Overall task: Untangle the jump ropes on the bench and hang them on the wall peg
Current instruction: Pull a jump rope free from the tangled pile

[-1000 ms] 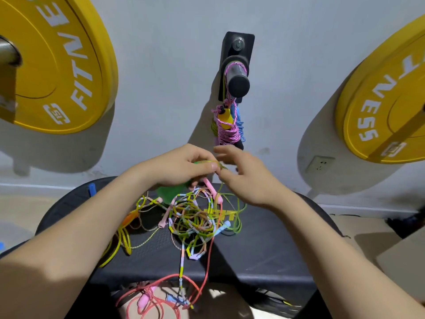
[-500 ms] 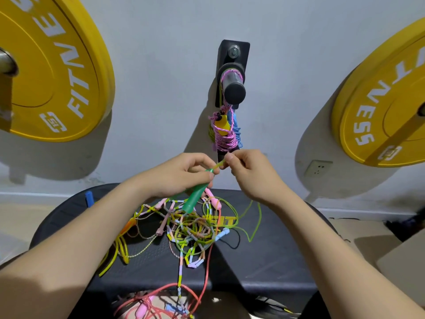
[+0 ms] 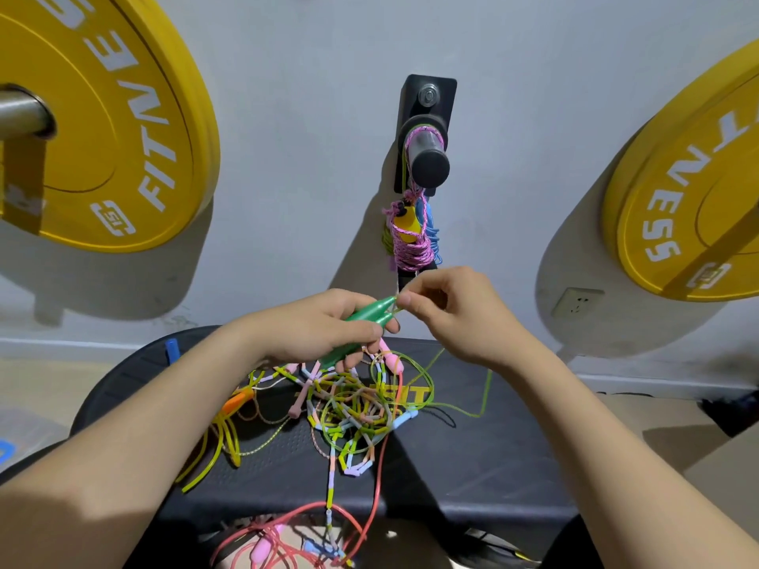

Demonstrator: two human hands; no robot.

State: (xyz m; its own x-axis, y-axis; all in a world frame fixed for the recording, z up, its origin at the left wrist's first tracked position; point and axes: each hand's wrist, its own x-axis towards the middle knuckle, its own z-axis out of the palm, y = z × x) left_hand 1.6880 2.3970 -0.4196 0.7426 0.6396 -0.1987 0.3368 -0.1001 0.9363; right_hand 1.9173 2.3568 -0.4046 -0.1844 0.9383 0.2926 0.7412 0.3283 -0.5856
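My left hand (image 3: 316,326) grips two green jump-rope handles (image 3: 361,322) held together, tips pointing up right. My right hand (image 3: 456,310) pinches the thin green cord (image 3: 460,408) right at the handle tips; that cord loops down to the bench. Below my hands a tangle of jump ropes (image 3: 353,412), beaded, yellow, pink and red, lies on the black bench (image 3: 493,457). Above, the black wall peg (image 3: 427,154) carries a bundle of hung ropes (image 3: 410,236), wound in pink cord with blue and yellow parts.
Two yellow weight plates hang on the wall, one at the left (image 3: 98,129) and one at the right (image 3: 694,186). A wall socket (image 3: 577,301) sits at lower right. Red and pink rope ends (image 3: 287,540) dangle over the bench's near edge.
Both hands have risen from the tangle. The green handles came up into my left hand's grip, and my right hand's fingers shifted onto the green cord at their tips.
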